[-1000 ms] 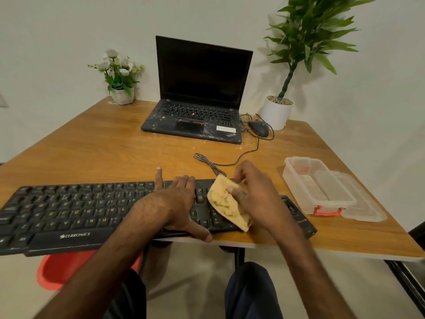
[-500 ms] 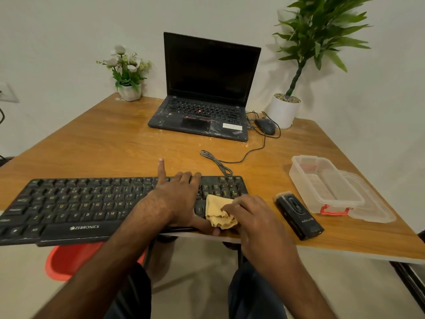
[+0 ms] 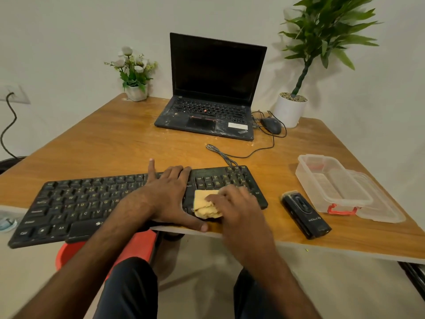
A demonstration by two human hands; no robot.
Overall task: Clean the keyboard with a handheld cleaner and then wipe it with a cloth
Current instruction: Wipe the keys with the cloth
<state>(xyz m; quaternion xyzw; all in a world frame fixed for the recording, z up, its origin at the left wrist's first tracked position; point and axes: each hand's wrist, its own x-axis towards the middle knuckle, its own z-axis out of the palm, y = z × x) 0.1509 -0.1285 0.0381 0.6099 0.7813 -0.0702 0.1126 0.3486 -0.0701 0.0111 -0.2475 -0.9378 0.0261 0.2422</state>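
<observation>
A black keyboard (image 3: 76,203) lies along the near edge of the wooden table (image 3: 115,139), its left end hanging over the edge. My left hand (image 3: 170,194) presses flat on the keyboard's middle-right part, fingers spread. My right hand (image 3: 234,208) holds a crumpled yellow cloth (image 3: 204,204) down on the keys near the number pad. The black handheld cleaner (image 3: 304,214) lies on the table to the right of the keyboard, apart from both hands.
A clear plastic box (image 3: 331,183) with a red latch sits on its lid at the right. At the back stand an open laptop (image 3: 213,88), a mouse (image 3: 271,125) with cable, a flower pot (image 3: 135,88) and a potted plant (image 3: 291,109). A red stool (image 3: 76,252) sits under the table.
The cloth went from lifted above the keyboard's right end to pressed on the keys. My right hand shifted left with it, uncovering the cleaner. My left hand stayed put.
</observation>
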